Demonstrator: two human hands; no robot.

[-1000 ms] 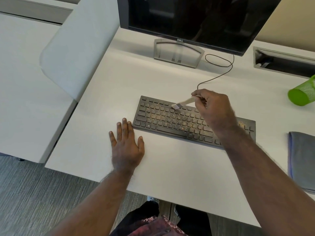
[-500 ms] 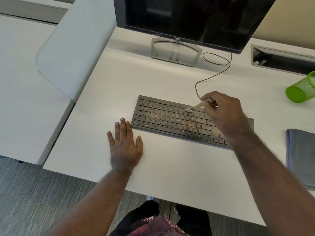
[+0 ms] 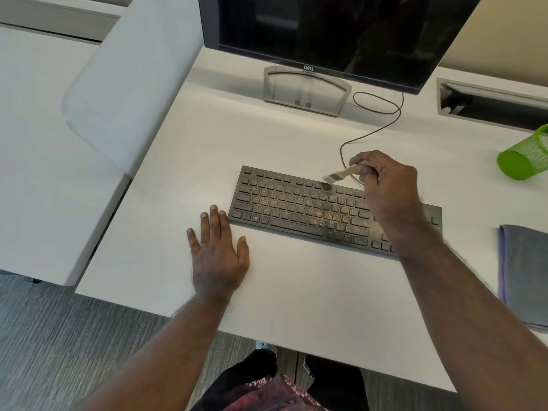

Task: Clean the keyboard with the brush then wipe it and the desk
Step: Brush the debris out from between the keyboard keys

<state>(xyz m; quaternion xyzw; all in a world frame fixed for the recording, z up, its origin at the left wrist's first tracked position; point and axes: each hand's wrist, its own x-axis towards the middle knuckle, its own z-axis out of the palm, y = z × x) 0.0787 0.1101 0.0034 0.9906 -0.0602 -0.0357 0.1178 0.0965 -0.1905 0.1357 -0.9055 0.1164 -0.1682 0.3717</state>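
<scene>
A black keyboard lies on the white desk, its middle keys speckled with tan crumbs. My right hand hovers over the keyboard's right half and pinches a small pale brush. The bristles point left and down at the top key row. My left hand lies flat on the desk, fingers straight, fingertips at the keyboard's front left corner. A folded grey cloth sits at the desk's right edge.
A Dell monitor on a grey stand fills the back of the desk; the keyboard cable loops behind my right hand. A green mesh cup lies on its side at the right. A white divider panel stands at the left.
My right hand carried the brush rightward along the top of the keyboard, then lifted it toward the back edge. The left hand stayed flat in place.
</scene>
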